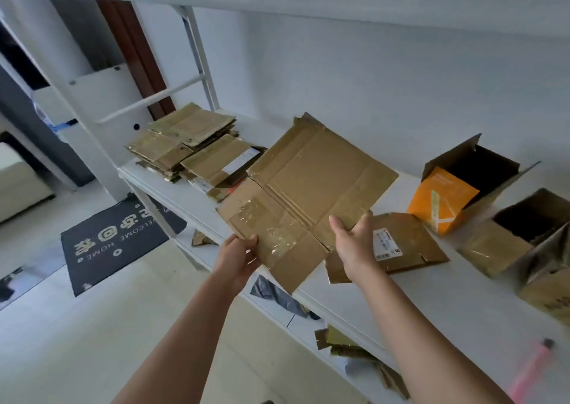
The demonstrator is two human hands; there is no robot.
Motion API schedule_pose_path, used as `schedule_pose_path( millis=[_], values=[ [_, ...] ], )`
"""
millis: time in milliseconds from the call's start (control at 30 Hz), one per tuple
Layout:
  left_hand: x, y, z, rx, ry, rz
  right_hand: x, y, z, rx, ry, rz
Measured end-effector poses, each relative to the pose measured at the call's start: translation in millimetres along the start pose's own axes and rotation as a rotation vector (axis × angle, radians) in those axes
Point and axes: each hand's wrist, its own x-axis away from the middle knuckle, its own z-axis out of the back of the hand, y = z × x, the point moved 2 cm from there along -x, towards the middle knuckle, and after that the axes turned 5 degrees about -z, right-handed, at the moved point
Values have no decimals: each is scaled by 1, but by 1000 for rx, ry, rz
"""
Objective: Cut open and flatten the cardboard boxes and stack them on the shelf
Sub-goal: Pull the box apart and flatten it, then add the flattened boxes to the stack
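One flattened cardboard box (305, 194) is up in the air over the white shelf (431, 298), held tilted with its far edge raised toward the wall. Clear tape shines across its near flaps. Two hands are on it. The left hand (239, 257) pinches the near left corner, thumb on top and fingers curled under the edge. The right hand (354, 240) grips the near right edge, fingers (337, 223) on the top face and thumb sticking up on the right side of the flap.

To the left along the shelf lies one pile of flattened boxes (191, 144), loosely stacked, its corners fanned out of line and its near side close to the shelf's front edge. Bare white board runs between that pile and the held sheet. Just right of the right hand lies one more flat box with a white label (407, 243), touching the shelf. Beyond it stand two boxes not yet flattened: an open box with an orange side (462, 187) and an open brown box (524, 237), close together. A further carton edge (549, 283) shows at the right border.

Near the shelf's front edge at far right lies a blurred pink tool (530, 369). Cardboard scraps (354, 345) sit on the lower level. On the floor to the left lies one dark doormat (120, 237).
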Motion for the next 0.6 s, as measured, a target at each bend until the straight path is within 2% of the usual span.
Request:
schedule_pose_path(
  millis=[133,300,433,600],
  values=[
    [-15,43,34,24,27,-137,-1,-31,-59,91,22,90],
    [-60,109,73,61,64,-246,-8,-73,-158,82,16,180],
    [-122,168,117,32,76,-262,-31,-104,-248,166,129,313],
    [-219,238,171,-87,152,-320,-80,-123,-370,321,137,291]
  ],
)
